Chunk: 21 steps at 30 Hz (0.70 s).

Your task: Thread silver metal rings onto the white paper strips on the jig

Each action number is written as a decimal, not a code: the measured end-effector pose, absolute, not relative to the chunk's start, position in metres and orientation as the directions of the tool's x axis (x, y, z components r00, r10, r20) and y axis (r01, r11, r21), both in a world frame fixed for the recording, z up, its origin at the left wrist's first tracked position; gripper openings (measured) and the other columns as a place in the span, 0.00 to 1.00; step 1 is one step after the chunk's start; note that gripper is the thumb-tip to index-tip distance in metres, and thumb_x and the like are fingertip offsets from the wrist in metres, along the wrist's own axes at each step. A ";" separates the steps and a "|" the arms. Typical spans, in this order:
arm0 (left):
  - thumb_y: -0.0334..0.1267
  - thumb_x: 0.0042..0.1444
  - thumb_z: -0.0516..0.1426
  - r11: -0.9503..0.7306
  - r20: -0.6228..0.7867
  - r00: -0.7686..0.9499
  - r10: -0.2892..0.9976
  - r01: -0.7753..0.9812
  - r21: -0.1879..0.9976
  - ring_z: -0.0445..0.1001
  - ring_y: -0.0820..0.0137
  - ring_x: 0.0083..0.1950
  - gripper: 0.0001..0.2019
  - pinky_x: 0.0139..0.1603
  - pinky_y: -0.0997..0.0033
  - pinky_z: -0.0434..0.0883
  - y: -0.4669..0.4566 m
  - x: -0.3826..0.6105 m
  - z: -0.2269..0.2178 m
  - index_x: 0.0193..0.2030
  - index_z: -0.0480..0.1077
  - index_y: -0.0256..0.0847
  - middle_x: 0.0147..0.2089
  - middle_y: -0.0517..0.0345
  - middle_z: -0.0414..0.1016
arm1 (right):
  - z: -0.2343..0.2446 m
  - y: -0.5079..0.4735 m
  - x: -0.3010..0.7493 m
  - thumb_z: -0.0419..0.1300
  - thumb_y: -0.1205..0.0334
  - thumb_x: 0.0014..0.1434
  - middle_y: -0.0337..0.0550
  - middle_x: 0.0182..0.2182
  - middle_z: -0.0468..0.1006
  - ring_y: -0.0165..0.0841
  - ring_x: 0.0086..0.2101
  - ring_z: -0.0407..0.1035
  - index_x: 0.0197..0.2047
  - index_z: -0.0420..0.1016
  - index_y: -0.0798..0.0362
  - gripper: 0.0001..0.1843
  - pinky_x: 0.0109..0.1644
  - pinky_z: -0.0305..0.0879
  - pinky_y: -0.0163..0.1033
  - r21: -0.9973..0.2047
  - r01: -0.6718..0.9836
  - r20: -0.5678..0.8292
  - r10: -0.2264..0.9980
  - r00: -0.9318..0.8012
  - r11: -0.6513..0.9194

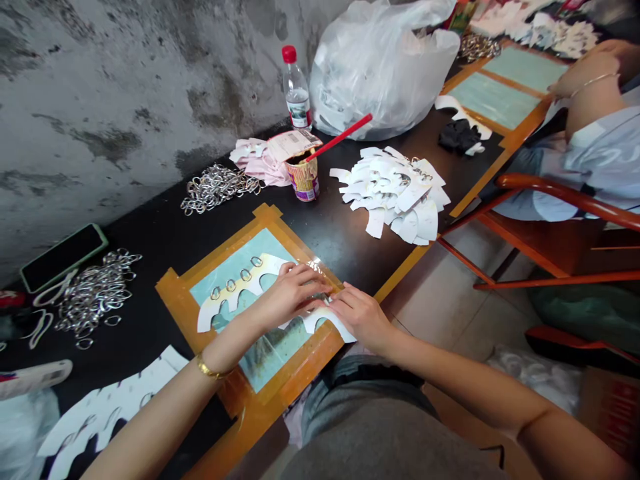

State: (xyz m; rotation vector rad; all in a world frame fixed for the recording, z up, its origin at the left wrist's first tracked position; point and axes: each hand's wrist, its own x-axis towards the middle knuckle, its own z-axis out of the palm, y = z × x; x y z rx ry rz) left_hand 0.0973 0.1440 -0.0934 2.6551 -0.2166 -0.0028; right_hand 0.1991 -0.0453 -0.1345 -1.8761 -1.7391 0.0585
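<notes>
A white scalloped card (231, 288) with several metal rings clipped along it lies on a glass mat (260, 360) edged in orange tape. My left hand (293, 293) rests on the card's right part, fingers curled and pressing down. My right hand (361, 315) pinches the card's right end, fingertips together next to the left hand's. Whether a ring sits under the fingers is hidden.
Piles of metal rings (97, 293) (216, 185), a phone (63, 255), a stack of white cards (395, 190), a cup with a red stick (305, 175), a bottle (296, 87) and a plastic bag (383, 63) lie on the black table. Another person (595, 120) sits at right by an orange chair (565, 200).
</notes>
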 end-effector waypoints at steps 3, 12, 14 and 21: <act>0.44 0.64 0.53 -0.884 -0.005 0.980 -0.201 -0.179 0.432 0.68 0.64 0.52 0.12 0.50 0.60 0.55 0.143 0.100 -0.095 0.51 0.73 0.49 0.50 0.54 0.75 | -0.134 -0.045 0.198 0.49 0.68 0.67 0.44 0.31 0.77 0.32 0.34 0.71 0.35 0.74 0.55 0.14 0.57 0.67 0.47 -0.443 0.897 0.341 0.925 0.169 -0.001; 0.37 0.67 0.49 -0.916 -0.031 0.971 -0.239 -0.214 0.340 0.68 0.65 0.47 0.11 0.50 0.60 0.55 0.131 0.103 -0.093 0.38 0.71 0.42 0.43 0.58 0.76 | -0.137 -0.045 0.197 0.49 0.70 0.67 0.44 0.31 0.76 0.32 0.35 0.71 0.36 0.74 0.56 0.13 0.57 0.68 0.46 -0.405 0.914 0.335 0.927 0.167 -0.019; 0.36 0.68 0.47 -0.931 0.022 0.960 -0.278 -0.275 0.242 0.68 0.65 0.47 0.12 0.49 0.60 0.55 0.127 0.095 -0.095 0.39 0.71 0.42 0.43 0.58 0.76 | -0.136 -0.044 0.197 0.49 0.70 0.67 0.44 0.31 0.76 0.33 0.35 0.71 0.35 0.74 0.56 0.14 0.57 0.68 0.47 -0.410 0.912 0.325 0.932 0.159 -0.013; 0.29 0.67 0.47 -0.926 0.146 0.929 -0.339 -0.357 0.123 0.69 0.69 0.48 0.12 0.43 0.64 0.57 0.129 0.064 -0.114 0.47 0.70 0.43 0.46 0.60 0.78 | -0.133 -0.048 0.201 0.50 0.72 0.66 0.48 0.38 0.79 0.36 0.42 0.73 0.40 0.75 0.58 0.12 0.58 0.68 0.48 -0.352 0.935 0.322 0.944 0.071 0.050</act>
